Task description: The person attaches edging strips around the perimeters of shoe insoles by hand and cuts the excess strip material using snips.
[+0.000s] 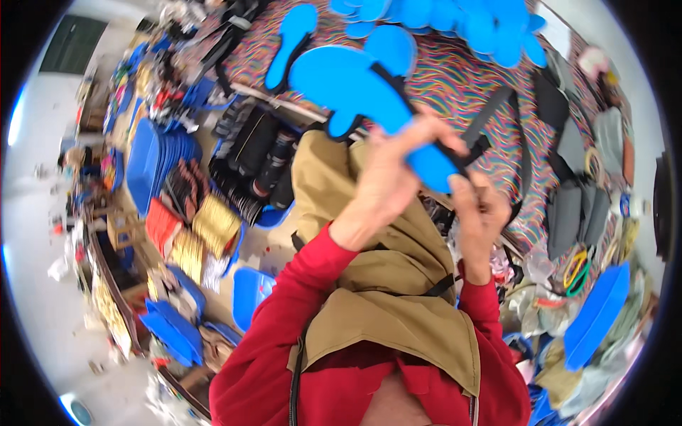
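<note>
A bright blue shoe insole (348, 82) is held up over the table's near edge, toe end to the upper left. Black edging strip (389, 77) runs along its right side. My left hand (387, 170) grips the insole around its narrower part, thumb and fingers on either side. At the lower right end, my right hand (479, 213) is closed, its fingertips pinching the insole's end by the black strip; the fingers are slightly blurred. Another blue insole with black edging (293, 42) lies on the table at the far left.
Loose blue insoles (426, 14) cover the far side of the wavy-patterned table (444, 78). A black strap (524, 149) and grey pieces (568, 213) lie to the right. Scissors (577, 273) lie near the right rim. Stacked blue baskets (153, 160) and rolls of black trim (256, 145) stand left.
</note>
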Demonstrator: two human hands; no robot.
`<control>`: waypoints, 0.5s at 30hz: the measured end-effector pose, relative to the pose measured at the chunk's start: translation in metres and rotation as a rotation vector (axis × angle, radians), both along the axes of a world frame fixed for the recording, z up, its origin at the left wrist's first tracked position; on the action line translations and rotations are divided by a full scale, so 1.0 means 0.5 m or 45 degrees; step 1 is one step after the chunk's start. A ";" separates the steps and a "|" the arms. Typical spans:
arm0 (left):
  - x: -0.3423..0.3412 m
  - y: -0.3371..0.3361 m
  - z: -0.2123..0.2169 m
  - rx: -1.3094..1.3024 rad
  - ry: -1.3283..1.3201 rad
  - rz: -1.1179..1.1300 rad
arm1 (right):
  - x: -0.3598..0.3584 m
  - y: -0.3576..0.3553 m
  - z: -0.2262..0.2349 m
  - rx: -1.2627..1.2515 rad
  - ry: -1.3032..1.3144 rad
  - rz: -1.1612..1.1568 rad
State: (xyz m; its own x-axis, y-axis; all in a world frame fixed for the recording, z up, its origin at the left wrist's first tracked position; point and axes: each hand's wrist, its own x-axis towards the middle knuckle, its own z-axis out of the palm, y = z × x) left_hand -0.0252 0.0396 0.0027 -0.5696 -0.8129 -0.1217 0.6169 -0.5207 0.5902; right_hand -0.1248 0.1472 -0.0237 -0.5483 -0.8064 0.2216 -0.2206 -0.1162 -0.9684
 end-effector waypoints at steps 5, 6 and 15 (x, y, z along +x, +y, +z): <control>0.022 0.014 -0.045 0.053 -0.079 -0.102 | -0.044 0.001 -0.002 0.070 -0.020 0.107; 0.027 0.014 -0.055 0.041 -0.137 -0.128 | -0.049 -0.001 0.001 0.080 -0.145 0.055; 0.106 -0.070 0.115 -2.132 -1.088 0.207 | -0.114 -0.064 0.069 0.083 0.344 0.687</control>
